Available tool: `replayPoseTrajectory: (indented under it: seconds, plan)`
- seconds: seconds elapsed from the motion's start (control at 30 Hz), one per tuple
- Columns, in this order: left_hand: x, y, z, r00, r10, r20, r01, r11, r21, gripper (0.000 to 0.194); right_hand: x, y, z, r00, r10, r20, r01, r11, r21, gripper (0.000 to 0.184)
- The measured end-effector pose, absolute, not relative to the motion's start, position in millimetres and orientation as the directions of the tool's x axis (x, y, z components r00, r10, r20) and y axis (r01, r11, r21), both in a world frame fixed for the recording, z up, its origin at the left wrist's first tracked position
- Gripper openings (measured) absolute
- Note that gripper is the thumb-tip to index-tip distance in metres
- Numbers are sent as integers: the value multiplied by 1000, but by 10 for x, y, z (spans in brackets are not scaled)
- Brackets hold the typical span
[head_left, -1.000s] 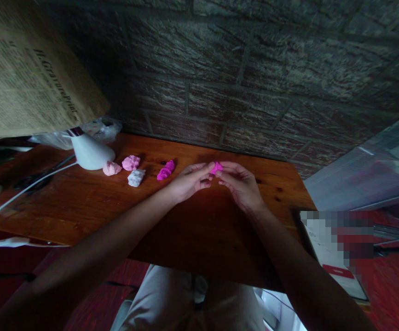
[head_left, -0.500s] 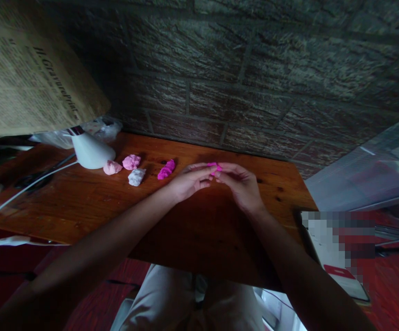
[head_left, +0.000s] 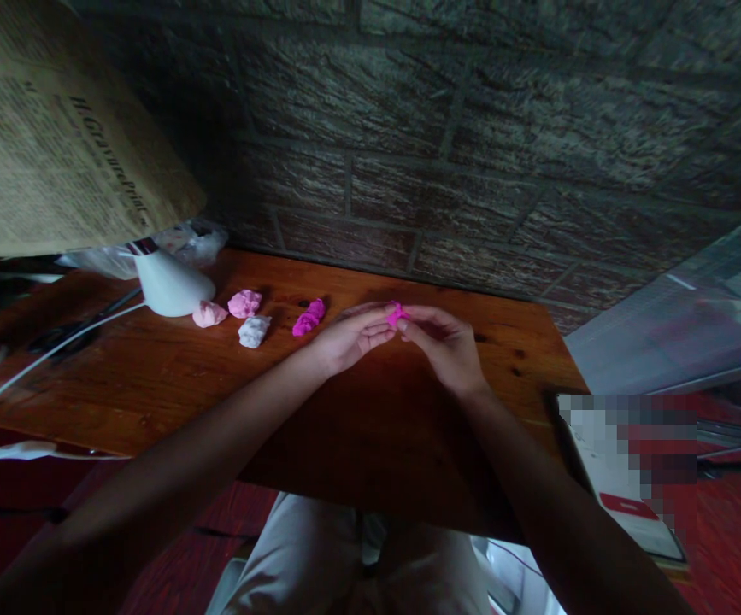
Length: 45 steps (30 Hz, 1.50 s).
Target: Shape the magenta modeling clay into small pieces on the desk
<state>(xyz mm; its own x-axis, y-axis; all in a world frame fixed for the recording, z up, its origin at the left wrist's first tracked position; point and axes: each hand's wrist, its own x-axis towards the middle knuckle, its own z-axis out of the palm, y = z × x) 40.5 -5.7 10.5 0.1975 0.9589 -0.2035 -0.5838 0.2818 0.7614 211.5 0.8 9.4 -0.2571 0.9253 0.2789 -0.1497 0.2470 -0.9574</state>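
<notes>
And there it is: the pink bit (head_left: 396,315) pops back into view between the fingertips, a small peak poking up at its top where half a second ago a flat strip lay across. That looks like soft stuff being turned and squeezed, so the shaping seems to be in full swing, with the bit held up off the table (head_left: 357,427). The right hand (head_left: 452,344) pinches it, thumb in front and forefinger behind; the left hand (head_left: 349,341) closes on its other side, fingers stretched out nearly flat below the thumb. Exactly where that left thumb tip presses is too dim and small to call. Against a second ago, the bit sits a touch further left, and both wrists hold almost the same spot. No movement elsewhere! Just left of the grip the magenta lump (head_left: 308,317) lies where it lay; further left, the white lump (head_left: 254,331) keeps its place nearer the body than the pink lump (head_left: 244,302), and the pale lump (head_left: 209,313) stays by the lamp's foot (head_left: 173,287). Well off to the right of the grip, the tablet (head_left: 604,468) hasn't budged.
</notes>
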Motion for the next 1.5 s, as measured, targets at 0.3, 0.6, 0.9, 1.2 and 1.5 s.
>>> replayPoseTrajectory:
  seconds: [0.3,0.6,0.9,1.2,1.5]
  plan:
    - [404,-52,99,183,966,-183,-616,257,745,18,2168,4,100,-295,887,356,-11,369,-929,27]
    - [406,-68,135,157,964,-214,-543,265,797,16,2277,55,146,-337,782,525,185,601,-777,21]
    - [452,-109,54,57,977,207,-100,-201,975,39,2258,125,11,-210,923,323,89,347,-934,31]
    - [397,-68,-64,52,930,364,5,-364,931,28,2221,101,-7,-247,927,281,69,306,-950,35]
    - [387,-100,-21,115,895,430,126,-443,888,20,2234,96,-31,-235,923,305,163,346,-924,27]
